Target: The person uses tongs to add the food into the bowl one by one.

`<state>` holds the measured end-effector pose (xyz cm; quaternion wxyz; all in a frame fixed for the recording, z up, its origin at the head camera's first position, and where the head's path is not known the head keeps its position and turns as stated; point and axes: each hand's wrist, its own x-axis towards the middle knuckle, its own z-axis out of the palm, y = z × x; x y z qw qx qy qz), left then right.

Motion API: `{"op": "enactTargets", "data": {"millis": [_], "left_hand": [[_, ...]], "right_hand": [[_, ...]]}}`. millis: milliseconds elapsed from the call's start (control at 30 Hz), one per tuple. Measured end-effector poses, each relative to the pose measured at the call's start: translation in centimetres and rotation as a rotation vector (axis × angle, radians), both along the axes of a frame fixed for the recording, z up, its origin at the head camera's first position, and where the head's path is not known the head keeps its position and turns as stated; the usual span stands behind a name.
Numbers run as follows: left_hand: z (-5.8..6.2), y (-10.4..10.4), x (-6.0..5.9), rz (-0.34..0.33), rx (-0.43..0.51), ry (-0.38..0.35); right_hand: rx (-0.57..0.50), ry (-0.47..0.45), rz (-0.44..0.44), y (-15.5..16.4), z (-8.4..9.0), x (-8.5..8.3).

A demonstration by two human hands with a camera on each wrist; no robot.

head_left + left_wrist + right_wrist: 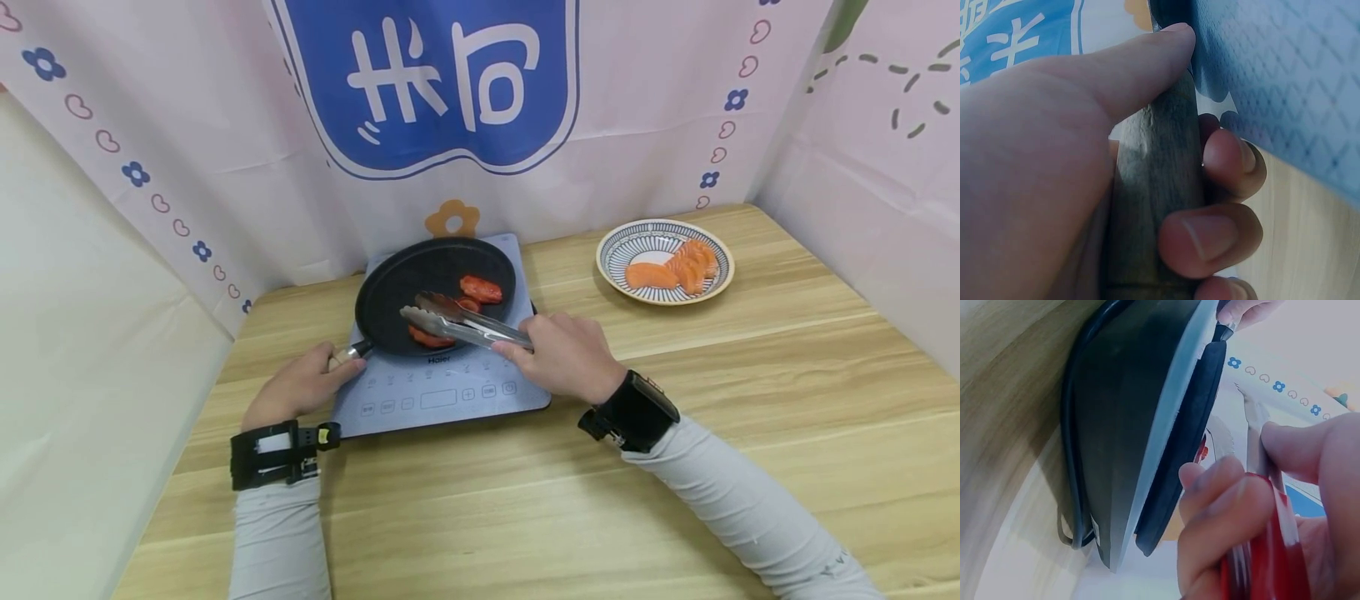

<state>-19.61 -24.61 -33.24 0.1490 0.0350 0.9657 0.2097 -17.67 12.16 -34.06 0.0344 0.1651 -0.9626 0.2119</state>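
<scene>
My left hand [296,386] grips the wooden handle [1157,187] of a black frying pan [397,283], its thumb lying along the top and its fingers curled round below. In my right hand [566,354] is a pair of metal tongs [472,329] with a red grip [1275,550]. The tongs' tips are spread apart over the pan. Several reddish-orange pieces of food lie in the pan: one piece [482,289] at the right, one beside the tongs, and another piece [431,337] near the front rim. Part of the food is hidden behind the tongs.
The pan sits on a white induction cooker [442,400] with a button panel at its front. A patterned plate [611,258] holding orange slices [651,276] stands at the back right of the wooden table [765,375]. A black cable [1067,425] runs beside the cooker.
</scene>
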Motion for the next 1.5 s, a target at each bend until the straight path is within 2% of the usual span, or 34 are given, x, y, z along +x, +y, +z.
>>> {"op": "enactTargets", "data": {"millis": [367, 700, 1067, 1500], "left_hand": [[0.0, -0.1, 0.0, 0.002, 0.011, -0.003], [-0.1, -0.2, 0.0, -0.004, -0.001, -0.004], [-0.2, -0.1, -0.2, -0.009, 0.011, 0.010], [-0.1, -0.3, -0.1, -0.025, 0.005, 0.017]], "right_hand": [[0.067, 0.097, -0.018, 0.2, 0.9, 0.7], [0.140, 0.138, -0.039, 0.5, 2.0, 1.8], [0.215, 0.140, -0.069, 1.3, 3.4, 2.5], [0.217, 0.135, -0.108, 2.5, 5.0, 3.1]]}}
